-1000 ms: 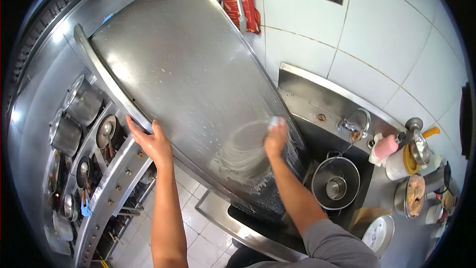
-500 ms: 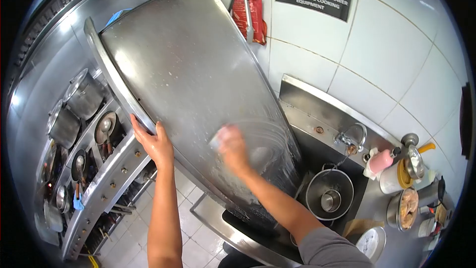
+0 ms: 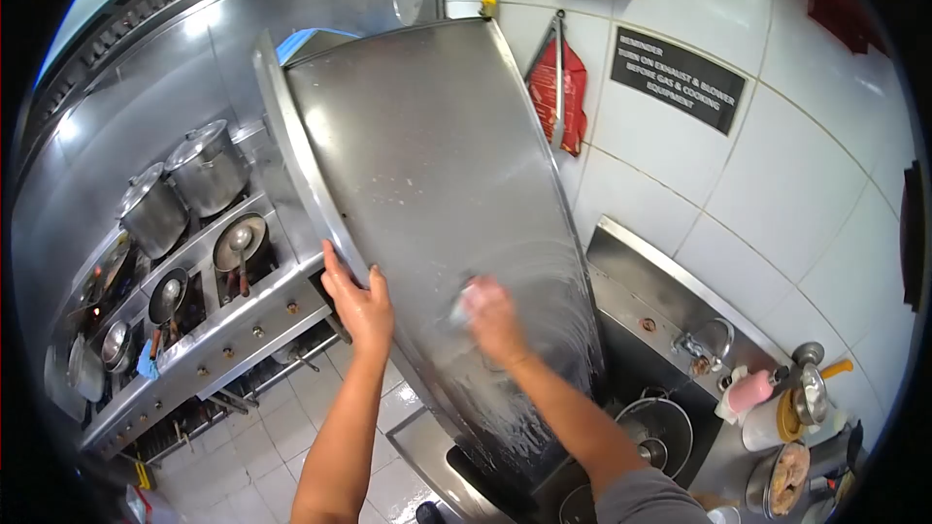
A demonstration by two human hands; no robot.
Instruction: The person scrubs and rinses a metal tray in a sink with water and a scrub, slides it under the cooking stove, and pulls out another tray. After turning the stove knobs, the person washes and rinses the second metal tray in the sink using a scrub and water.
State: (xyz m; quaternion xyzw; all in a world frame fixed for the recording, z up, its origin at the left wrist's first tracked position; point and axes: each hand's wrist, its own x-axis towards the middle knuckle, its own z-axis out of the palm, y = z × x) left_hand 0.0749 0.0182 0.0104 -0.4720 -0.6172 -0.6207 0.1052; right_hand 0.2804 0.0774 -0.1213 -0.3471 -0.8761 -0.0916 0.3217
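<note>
A large stainless steel panel (image 3: 437,146) leans at a slant with its lower end in the sink (image 3: 621,349). My left hand (image 3: 357,303) grips the raised left edge of the panel, thumb on one side and fingers on the other. Closed around a pale, blurred sponge or cloth (image 3: 464,303), my right hand (image 3: 493,322) presses on the panel's lower middle. Whitish suds streak the metal below and to the right of it.
A stove (image 3: 233,320) with lidded pots (image 3: 208,170) and pans (image 3: 240,241) stands on the left. Right of the panel are a faucet (image 3: 714,344), a pot (image 3: 660,427) in the sink, a pink bottle (image 3: 752,390) and a food container (image 3: 788,478). Tongs (image 3: 558,87) hang on the wall.
The view has shifted up and left, showing more wall and stove. My right hand has moved from the panel's right side toward its middle. My left hand stays on the edge.
</note>
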